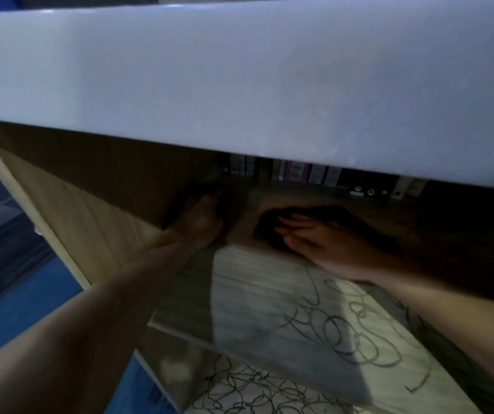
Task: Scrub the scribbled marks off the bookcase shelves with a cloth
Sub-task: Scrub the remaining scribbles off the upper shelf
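White top panel [239,85] nearest | right hand [323,243] flat, straight fingers pressing dark cloth [269,231] on far shelf [254,282] | scribbles [344,330] nearer right | left hand [200,222] at left wall, grip unclear

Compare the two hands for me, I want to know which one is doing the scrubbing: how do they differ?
The right hand lies flat with straight fingers on a dark cloth, pressing it onto the shelf. The left hand has curled fingers, seemingly gripping something by the side panel; what it holds is too dark to tell. The right hand sits nearer the scribbles than the left hand. Both reach deep into the shadowed shelf.
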